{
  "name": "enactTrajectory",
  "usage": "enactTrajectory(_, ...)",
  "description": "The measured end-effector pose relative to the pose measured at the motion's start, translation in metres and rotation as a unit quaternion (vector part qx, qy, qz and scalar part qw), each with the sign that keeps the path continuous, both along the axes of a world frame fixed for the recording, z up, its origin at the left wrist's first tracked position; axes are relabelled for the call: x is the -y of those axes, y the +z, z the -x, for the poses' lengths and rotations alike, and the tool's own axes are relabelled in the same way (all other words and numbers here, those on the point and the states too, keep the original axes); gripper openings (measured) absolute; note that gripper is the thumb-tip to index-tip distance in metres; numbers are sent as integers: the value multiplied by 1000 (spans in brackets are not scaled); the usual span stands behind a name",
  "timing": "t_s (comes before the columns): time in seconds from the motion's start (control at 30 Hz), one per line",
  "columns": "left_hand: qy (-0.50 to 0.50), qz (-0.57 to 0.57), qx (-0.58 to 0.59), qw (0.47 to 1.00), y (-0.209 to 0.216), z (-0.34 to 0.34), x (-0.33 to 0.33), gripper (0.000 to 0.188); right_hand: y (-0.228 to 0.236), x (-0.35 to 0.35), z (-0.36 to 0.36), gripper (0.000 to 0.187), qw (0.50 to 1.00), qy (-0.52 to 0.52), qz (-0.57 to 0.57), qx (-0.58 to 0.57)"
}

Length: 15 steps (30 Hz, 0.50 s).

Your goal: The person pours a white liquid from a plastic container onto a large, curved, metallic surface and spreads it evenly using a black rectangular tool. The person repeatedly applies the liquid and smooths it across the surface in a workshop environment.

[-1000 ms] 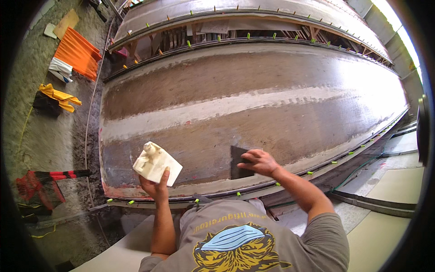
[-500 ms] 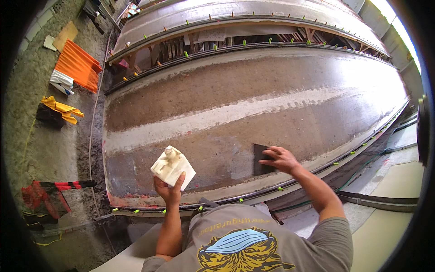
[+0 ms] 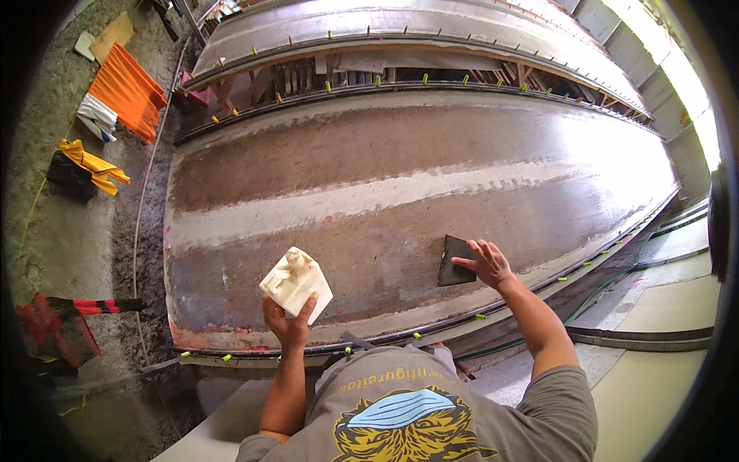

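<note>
My left hand (image 3: 288, 322) grips a cream-coloured, angular cut-open plastic jug (image 3: 308, 282), with its rounded neck at the top. It is held above the near left part of a long table (image 3: 308, 173) coated in grey-brown and whitish smears. To the right, my right hand (image 3: 493, 266) has its thumb across a thin dark rectangular spreader (image 3: 456, 269). The other fingers are stretched out near the spreader's right edge, partly hiding that side. Whether the spreader's lower edge touches the coated surface, I cannot tell.
Green clips (image 3: 479, 316) line the table's near edge. Behind stands a second long table (image 3: 323, 42) with its own clips. At left, an orange cloth (image 3: 127, 92), a yellow garment (image 3: 96, 165) and red-black netting (image 3: 58, 331) hang near a rope.
My right hand and the spreader have shifted right along the table, and the spreader's angle has changed. My left hand still holds the jug. The whole view has turned slightly.
</note>
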<state>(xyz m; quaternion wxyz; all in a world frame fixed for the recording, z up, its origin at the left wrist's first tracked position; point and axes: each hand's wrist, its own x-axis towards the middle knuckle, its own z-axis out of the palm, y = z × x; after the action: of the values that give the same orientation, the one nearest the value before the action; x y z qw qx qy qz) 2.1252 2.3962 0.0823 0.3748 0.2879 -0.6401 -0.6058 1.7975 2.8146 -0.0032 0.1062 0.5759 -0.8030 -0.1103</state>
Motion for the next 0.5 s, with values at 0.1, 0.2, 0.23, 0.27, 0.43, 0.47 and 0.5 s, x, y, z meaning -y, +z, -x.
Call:
enactTrajectory(0.1,2,-8,-21,1000,-2,-3,5,59,15,22,-25,82,988,-128,-86,-15)
enactTrajectory(0.2,-9,-23,-32,999,-12,-8,13,59,23,35,-41,80,969,-217,-117,-1)
enactTrajectory(0.23,-13,-20,-24,999,-13,-10,15,59,23,37,-44,77,963,-243,-110,47)
enactTrajectory(0.27,-16,-17,-17,1000,-14,-12,16,60,26,37,-46,75,953,-268,-102,94)
enactTrajectory(0.43,-8,-22,-33,999,-1,-19,19,57,66,60,-55,62,888,-287,60,353)
enactTrajectory(0.47,-4,-19,-29,999,0,-23,19,57,79,68,-56,62,839,-313,76,439)
enactTrajectory(0.5,-5,-19,-25,1000,0,-25,19,57,78,73,-60,58,812,-332,122,465)
